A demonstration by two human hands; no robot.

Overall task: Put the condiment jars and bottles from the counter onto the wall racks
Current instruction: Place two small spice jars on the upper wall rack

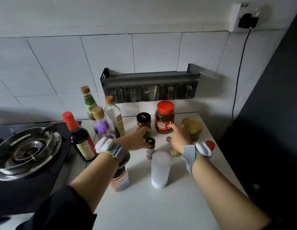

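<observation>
— So which one does the right hand [176, 137] go for?
— Probably the red-lidded jar [164, 117]: fingers spread, just touching it, gripping nothing. It stands upright on the surface [177, 205] below the wall rack [149, 78].
— Handling?
— Looks full, so likely heavy, rigid and smooth; grip around its waist. The left hand [136, 138] curls loosely by the black-lidded jar [144, 121]; whether it grips, I can't tell.

I see a dim, soft, slightly blurred kitchen view. Pale light falls on the tiled wall [111, 52] and white counter [161, 205], brightest near the middle. The right edge sinks into near black. The wall rack [149, 80] casts a shadow to its right. Tile lines bow outward toward the edges.
</observation>
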